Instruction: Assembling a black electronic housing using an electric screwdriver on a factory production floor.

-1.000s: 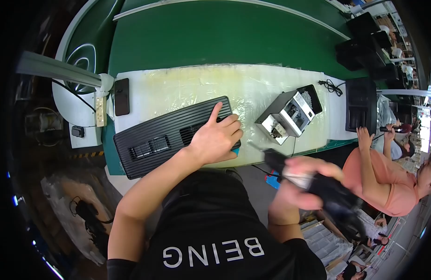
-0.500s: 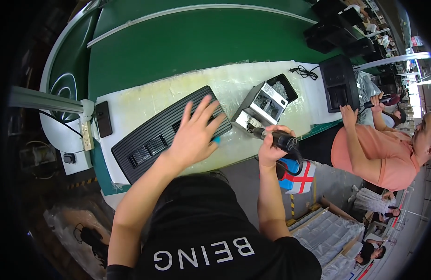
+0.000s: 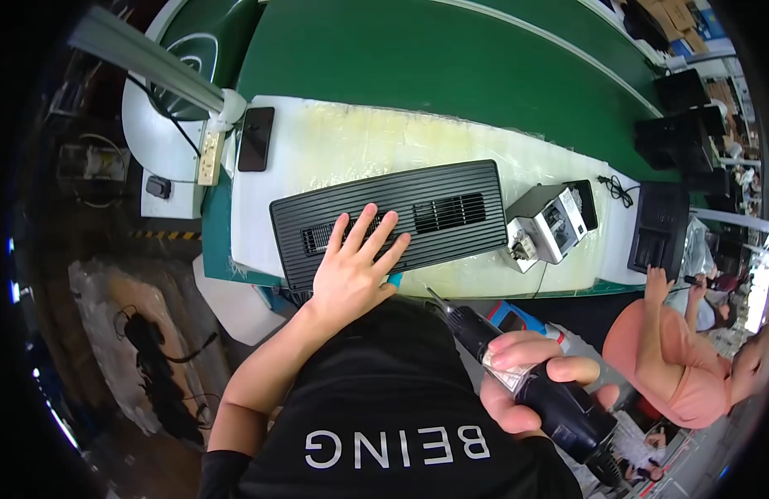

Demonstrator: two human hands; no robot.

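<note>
A long black ribbed plastic panel (image 3: 463,241) with slotted vents lies on the padded mat in front of me. My left hand (image 3: 351,270) rests on it with the fingers spread, covering part of the left vent. A small turquoise piece (image 3: 394,281) shows beside that wrist, at the panel's near edge. Close to the camera, my right hand (image 3: 526,348) is wrapped round a black electric screwdriver (image 3: 559,412). Its bit points up and left, short of the panel. Just right of the panel stands a boxy metal screw holder (image 3: 559,229), next to a black tray (image 3: 587,200) of small parts.
A phone (image 3: 255,140) lies at the mat's left end, near a metal post (image 3: 151,62). Rightward are a coiled black cord (image 3: 619,191) and a black housing (image 3: 657,220), which a co-worker in an orange shirt (image 3: 663,349) touches. A plastic-wrapped carton (image 3: 110,333) sits lower left.
My right hand has drawn the screwdriver from the screw holder back toward me. The panel now lies more level in the view, which has turned, and my left hand stays on it.
</note>
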